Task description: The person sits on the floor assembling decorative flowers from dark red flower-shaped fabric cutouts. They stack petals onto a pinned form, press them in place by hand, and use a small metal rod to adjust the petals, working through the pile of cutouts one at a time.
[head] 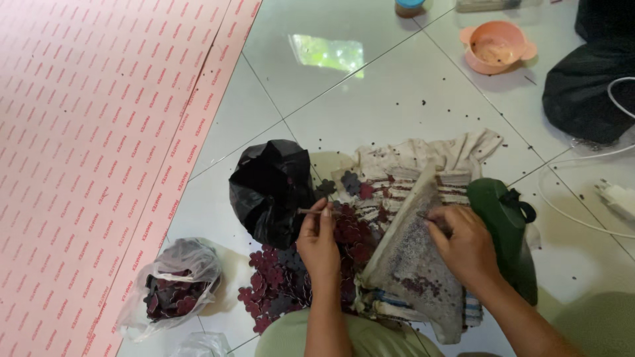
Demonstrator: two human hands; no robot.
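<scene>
While L hand (318,239) pinches stick (309,211), clear bag (173,285) holds maroon cutouts (173,299).

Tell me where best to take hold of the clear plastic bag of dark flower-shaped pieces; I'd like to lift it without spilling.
Take the clear plastic bag by its loose, crumpled upper film, gathering it shut above the pieces. Come from above: the bag slumps on the floor tile with the pieces pooled low, so a low or side grip would likely tip them out.
</scene>
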